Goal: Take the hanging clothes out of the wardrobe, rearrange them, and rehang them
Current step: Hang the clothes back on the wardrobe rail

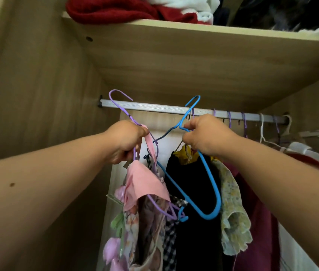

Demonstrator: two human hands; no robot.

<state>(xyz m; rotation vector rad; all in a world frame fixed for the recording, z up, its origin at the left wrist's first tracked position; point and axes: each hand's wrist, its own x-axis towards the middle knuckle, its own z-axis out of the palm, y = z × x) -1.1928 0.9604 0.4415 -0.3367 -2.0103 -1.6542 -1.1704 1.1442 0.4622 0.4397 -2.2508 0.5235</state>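
Observation:
My left hand (126,141) grips the neck of a purple hanger (115,98) whose hook is off the metal rail (154,108), a little above it. From that hanger hang a pink garment (145,184) and flowery clothes. My right hand (203,135) grips a blue hanger (211,184) just below the rail; the hanger carries nothing. Its hook rises in front of the rail. Behind the blue hanger hang a black garment (189,192) with a yellow collar and a pale floral dress (232,212).
More hangers (244,124) and clothes hang on the rail to the right, among them a maroon piece (260,222) and a white hanger (262,132). A wooden shelf (174,47) above holds red and white folded textiles (115,10). The wardrobe's side wall (37,94) stands close on the left.

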